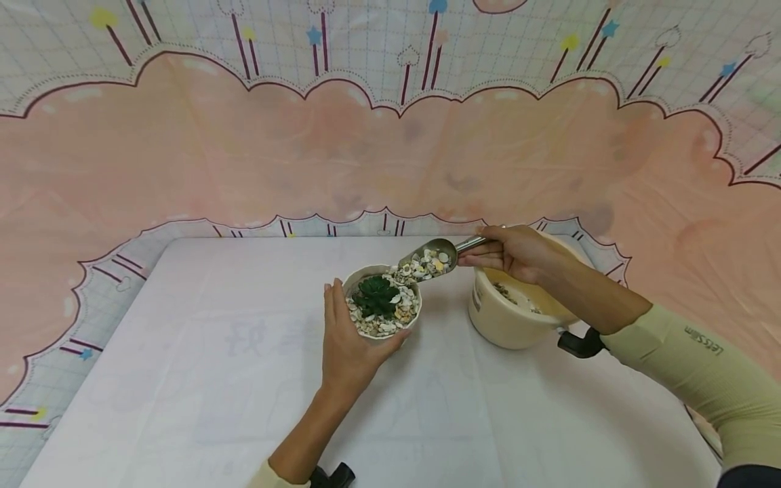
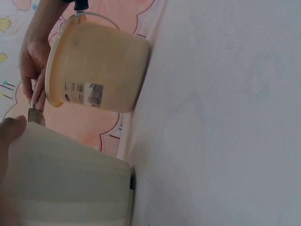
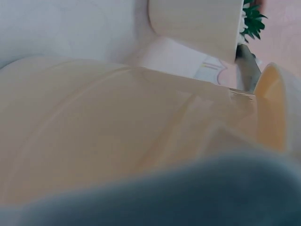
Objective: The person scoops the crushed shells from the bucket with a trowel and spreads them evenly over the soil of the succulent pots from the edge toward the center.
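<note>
A metal scoop (image 1: 449, 248) full of pale pebbles (image 1: 430, 263) is tilted over the right edge of a white flower pot (image 2: 70, 174). My right hand (image 1: 517, 252) holds its handle, above the rim of a cream bucket. The scoop's lip is at the pebbles in the pot. A dark green succulent (image 1: 375, 296) stands in that pot with small stones around it. My left hand (image 1: 348, 352) grips the pot, fingers along its left side and thumb at the near right. In the right wrist view, the bucket hides my right hand's fingers.
The cream bucket (image 1: 506, 324) stands on the white table (image 1: 244, 407), right of the pot. Some pebbles (image 1: 511, 295) show inside it. Behind the table hangs a pink patterned cloth (image 1: 305, 149).
</note>
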Demonstrator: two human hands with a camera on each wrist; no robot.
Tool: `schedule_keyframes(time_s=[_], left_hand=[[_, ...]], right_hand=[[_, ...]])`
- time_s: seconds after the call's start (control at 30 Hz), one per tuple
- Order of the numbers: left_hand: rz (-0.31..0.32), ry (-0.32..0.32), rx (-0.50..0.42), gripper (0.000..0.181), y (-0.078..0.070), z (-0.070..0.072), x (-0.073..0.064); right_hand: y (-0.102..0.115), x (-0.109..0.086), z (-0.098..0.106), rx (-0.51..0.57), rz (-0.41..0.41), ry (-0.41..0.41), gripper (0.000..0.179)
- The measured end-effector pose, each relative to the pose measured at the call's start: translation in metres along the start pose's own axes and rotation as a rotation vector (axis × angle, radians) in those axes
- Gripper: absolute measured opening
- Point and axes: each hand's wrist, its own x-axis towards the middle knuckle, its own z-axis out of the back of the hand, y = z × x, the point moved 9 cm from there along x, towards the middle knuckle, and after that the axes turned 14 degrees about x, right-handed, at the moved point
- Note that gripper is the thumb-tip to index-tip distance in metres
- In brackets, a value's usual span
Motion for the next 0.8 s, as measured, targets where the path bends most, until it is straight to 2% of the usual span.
schedule_keyframes(time_s=[0.5,0.8], left_hand=[[-0.061,0.019,-0.034,0.134,0.003,0.002,0.007],[-0.082,0.073,-0.054,0.134,0.009,-0.001,0.013]], right_hand=[[0.002,0.001,0.001,0.002,0.008,0.002,0.034],[0.001,0.001,0.001,0.005,0.001,0.004,0.035]])
